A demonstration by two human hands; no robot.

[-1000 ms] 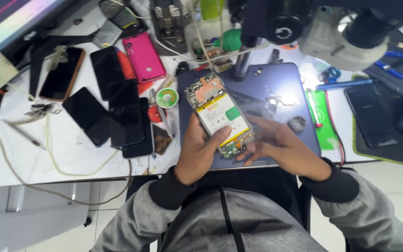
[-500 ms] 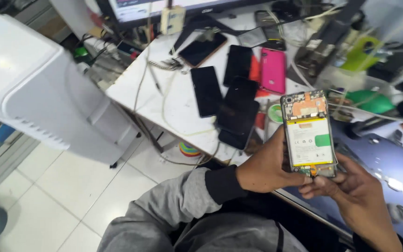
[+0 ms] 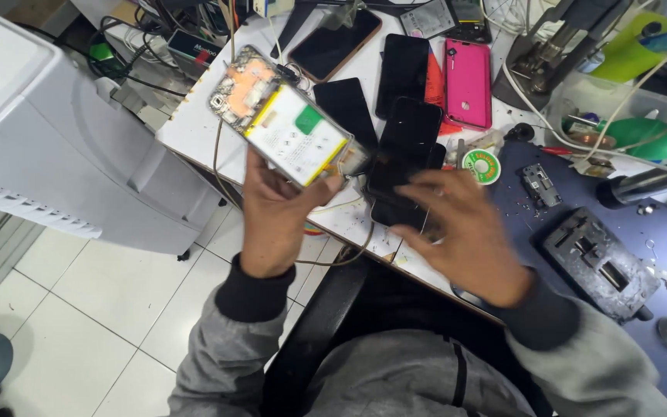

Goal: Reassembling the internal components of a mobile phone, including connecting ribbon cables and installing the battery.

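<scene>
Honestly, keep your left hand (image 3: 275,212) clamped on that opened phone (image 3: 287,127) lifted over the table's (image 3: 194,127) left edge, and hover your open right hand (image 3: 457,224) carefully above the black phones (image 3: 407,150).

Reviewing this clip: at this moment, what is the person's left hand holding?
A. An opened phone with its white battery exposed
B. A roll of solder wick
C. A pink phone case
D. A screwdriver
A. The left hand grips the opened phone, its white battery with a green patch and its circuit board showing, raised over the table edge, while the right hand hovers by the dark phones on the white table.
</scene>
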